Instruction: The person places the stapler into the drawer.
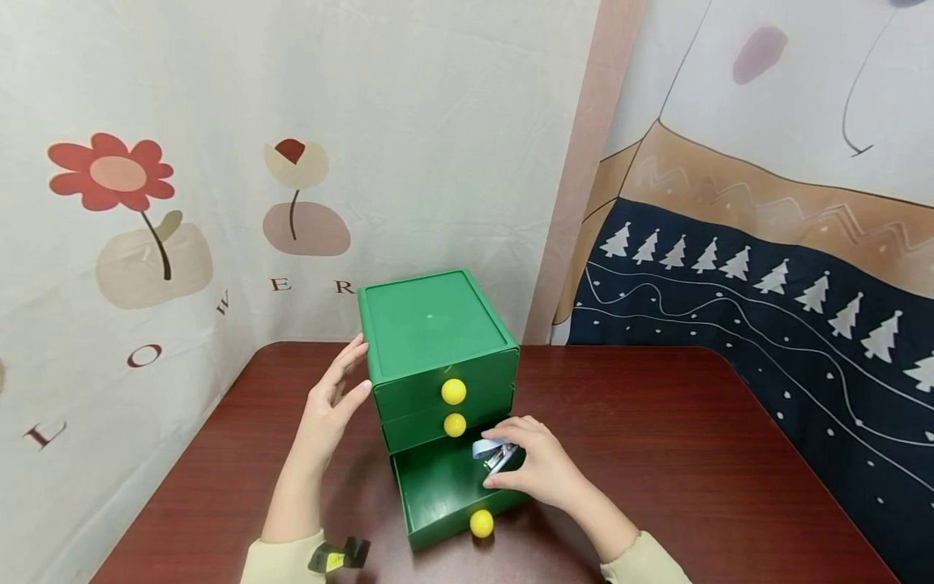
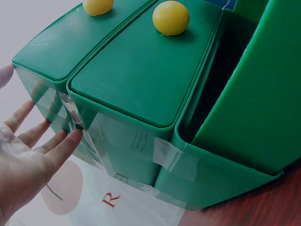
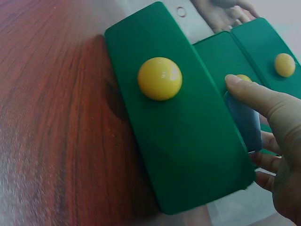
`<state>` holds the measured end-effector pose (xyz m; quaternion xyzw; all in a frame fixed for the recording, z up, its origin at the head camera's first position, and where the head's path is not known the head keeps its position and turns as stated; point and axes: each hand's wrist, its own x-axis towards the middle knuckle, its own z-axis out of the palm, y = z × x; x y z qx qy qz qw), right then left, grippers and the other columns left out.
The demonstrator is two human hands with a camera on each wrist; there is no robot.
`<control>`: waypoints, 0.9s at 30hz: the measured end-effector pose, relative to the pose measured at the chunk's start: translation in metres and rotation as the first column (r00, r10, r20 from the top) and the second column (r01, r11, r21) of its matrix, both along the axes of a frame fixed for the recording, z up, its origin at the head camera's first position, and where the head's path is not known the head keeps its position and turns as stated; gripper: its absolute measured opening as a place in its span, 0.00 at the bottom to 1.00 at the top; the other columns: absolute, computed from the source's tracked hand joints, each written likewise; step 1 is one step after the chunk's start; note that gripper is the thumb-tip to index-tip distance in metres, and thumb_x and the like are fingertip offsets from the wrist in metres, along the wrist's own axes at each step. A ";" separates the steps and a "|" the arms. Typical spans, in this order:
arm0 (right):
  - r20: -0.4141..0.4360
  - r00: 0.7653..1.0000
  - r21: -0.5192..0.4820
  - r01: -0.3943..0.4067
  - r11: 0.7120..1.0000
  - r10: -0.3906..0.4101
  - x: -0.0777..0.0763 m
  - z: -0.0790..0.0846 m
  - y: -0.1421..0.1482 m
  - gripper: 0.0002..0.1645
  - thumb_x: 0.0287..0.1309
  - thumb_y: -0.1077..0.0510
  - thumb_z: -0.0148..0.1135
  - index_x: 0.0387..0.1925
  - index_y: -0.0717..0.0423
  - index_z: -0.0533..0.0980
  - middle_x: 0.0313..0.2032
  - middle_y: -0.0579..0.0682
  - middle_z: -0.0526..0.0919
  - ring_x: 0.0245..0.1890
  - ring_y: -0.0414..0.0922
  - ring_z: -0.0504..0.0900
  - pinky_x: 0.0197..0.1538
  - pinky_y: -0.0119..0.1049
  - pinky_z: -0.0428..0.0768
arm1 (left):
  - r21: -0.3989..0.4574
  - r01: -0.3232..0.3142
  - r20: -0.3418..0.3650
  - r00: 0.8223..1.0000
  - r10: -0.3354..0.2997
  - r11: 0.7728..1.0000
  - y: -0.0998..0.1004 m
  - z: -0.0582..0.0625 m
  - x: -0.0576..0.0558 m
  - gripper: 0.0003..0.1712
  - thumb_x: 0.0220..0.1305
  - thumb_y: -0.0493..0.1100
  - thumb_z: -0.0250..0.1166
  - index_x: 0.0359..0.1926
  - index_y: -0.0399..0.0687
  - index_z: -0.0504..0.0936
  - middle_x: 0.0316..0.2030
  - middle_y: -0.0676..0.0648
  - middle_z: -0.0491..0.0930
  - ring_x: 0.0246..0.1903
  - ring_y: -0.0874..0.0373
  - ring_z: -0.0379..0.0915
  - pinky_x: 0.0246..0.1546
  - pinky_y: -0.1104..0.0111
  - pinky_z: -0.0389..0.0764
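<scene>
A green drawer cabinet (image 1: pixel 430 328) with yellow knobs stands on the table, its bottom drawer (image 1: pixel 434 484) pulled out. My left hand (image 1: pixel 328 414) rests against the cabinet's left side; in the left wrist view its fingers (image 2: pixel 63 148) are spread and fairly straight along the taped wall. Between thumb and fingers, my right hand (image 1: pixel 543 464) grips a small light-blue stapler (image 1: pixel 499 457) above the right part of the open drawer. In the right wrist view the stapler (image 3: pixel 245 121) shows behind the drawer front (image 3: pixel 188 141), partly covered by the thumb.
The upper two drawers, with yellow knobs (image 1: pixel 454 392), are closed. Dark red wood tabletop (image 1: pixel 657 438) surrounds the cabinet. Behind it hangs a printed cloth (image 1: pixel 438 146) with flowers, and a navy one with trees (image 1: pixel 737 264) is at the right.
</scene>
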<state>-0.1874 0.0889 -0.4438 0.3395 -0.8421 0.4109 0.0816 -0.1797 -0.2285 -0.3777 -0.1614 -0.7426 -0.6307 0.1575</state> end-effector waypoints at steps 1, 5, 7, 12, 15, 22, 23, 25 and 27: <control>-0.003 1.000 0.019 0.005 1.000 -0.005 -0.001 -0.001 -0.002 0.35 0.35 0.45 0.81 0.49 0.48 0.81 0.45 0.36 0.78 0.45 0.37 0.72 0.46 0.39 0.72 | 0.000 0.000 0.001 1.000 0.000 1.000 0.000 0.000 0.000 0.28 0.70 0.34 0.55 0.69 0.45 0.65 0.71 0.53 0.57 0.67 0.55 0.54 0.66 0.54 0.50; 0.002 1.000 0.081 0.011 0.997 -0.012 -0.002 -0.005 -0.008 0.34 0.34 0.46 0.81 0.49 0.47 0.81 0.45 0.36 0.79 0.46 0.37 0.72 0.49 0.42 0.69 | -0.001 0.002 -0.002 1.000 -0.002 1.000 0.000 0.000 0.000 0.28 0.70 0.34 0.55 0.69 0.45 0.65 0.71 0.53 0.57 0.66 0.55 0.54 0.65 0.65 0.53; 0.003 1.000 0.106 0.013 0.994 -0.013 -0.003 -0.005 -0.010 0.34 0.34 0.46 0.81 0.49 0.47 0.81 0.45 0.37 0.79 0.46 0.38 0.73 0.49 0.41 0.68 | -0.001 0.004 -0.005 1.000 -0.004 1.000 0.000 -0.001 -0.001 0.28 0.70 0.34 0.55 0.69 0.45 0.65 0.71 0.53 0.56 0.66 0.55 0.54 0.64 0.68 0.53; 0.000 1.000 0.162 0.012 0.987 -0.012 -0.005 -0.004 -0.014 0.34 0.34 0.47 0.81 0.49 0.47 0.81 0.45 0.38 0.80 0.46 0.39 0.74 0.47 0.39 0.67 | 0.003 0.004 -0.010 1.000 -0.004 1.000 0.000 -0.001 -0.001 0.28 0.70 0.34 0.55 0.69 0.45 0.65 0.71 0.52 0.56 0.66 0.55 0.54 0.65 0.62 0.53; -0.010 1.000 0.197 0.012 0.980 -0.010 -0.007 -0.004 -0.016 0.34 0.34 0.47 0.81 0.48 0.47 0.81 0.44 0.39 0.81 0.45 0.39 0.74 0.45 0.38 0.67 | 0.005 0.006 -0.007 1.000 -0.006 1.000 0.000 -0.001 -0.001 0.28 0.70 0.34 0.55 0.69 0.45 0.65 0.71 0.52 0.56 0.67 0.56 0.54 0.65 0.64 0.54; -0.041 0.999 0.274 0.012 0.962 -0.001 -0.013 -0.006 -0.018 0.33 0.34 0.44 0.81 0.47 0.48 0.82 0.43 0.40 0.82 0.43 0.39 0.75 0.43 0.37 0.65 | 0.011 0.008 -0.015 1.000 -0.008 1.000 0.000 -0.001 -0.002 0.28 0.70 0.33 0.55 0.69 0.44 0.65 0.71 0.51 0.56 0.67 0.55 0.54 0.61 0.76 0.56; -0.046 0.999 0.284 0.012 0.959 0.001 -0.013 -0.006 -0.018 0.32 0.34 0.43 0.80 0.46 0.48 0.82 0.42 0.40 0.82 0.43 0.39 0.75 0.43 0.38 0.65 | 0.010 0.007 -0.016 1.000 -0.007 1.000 0.000 -0.001 -0.002 0.28 0.70 0.33 0.55 0.69 0.44 0.65 0.71 0.51 0.57 0.67 0.55 0.54 0.62 0.75 0.56; -0.045 0.999 0.291 0.012 0.957 0.001 -0.013 -0.006 -0.018 0.31 0.36 0.43 0.79 0.45 0.48 0.82 0.42 0.40 0.82 0.43 0.40 0.75 0.43 0.39 0.65 | 0.008 0.005 -0.014 1.000 -0.005 1.000 0.000 -0.001 -0.002 0.28 0.70 0.34 0.55 0.69 0.44 0.65 0.71 0.52 0.56 0.67 0.55 0.54 0.62 0.75 0.56; -0.035 0.999 0.280 0.010 0.960 -0.001 -0.012 -0.006 -0.018 0.28 0.39 0.44 0.78 0.44 0.49 0.82 0.42 0.41 0.82 0.44 0.40 0.75 0.44 0.40 0.65 | 0.006 0.006 -0.009 1.000 -0.006 1.000 0.000 -0.001 -0.001 0.28 0.70 0.34 0.55 0.69 0.44 0.65 0.71 0.52 0.56 0.67 0.56 0.54 0.62 0.74 0.56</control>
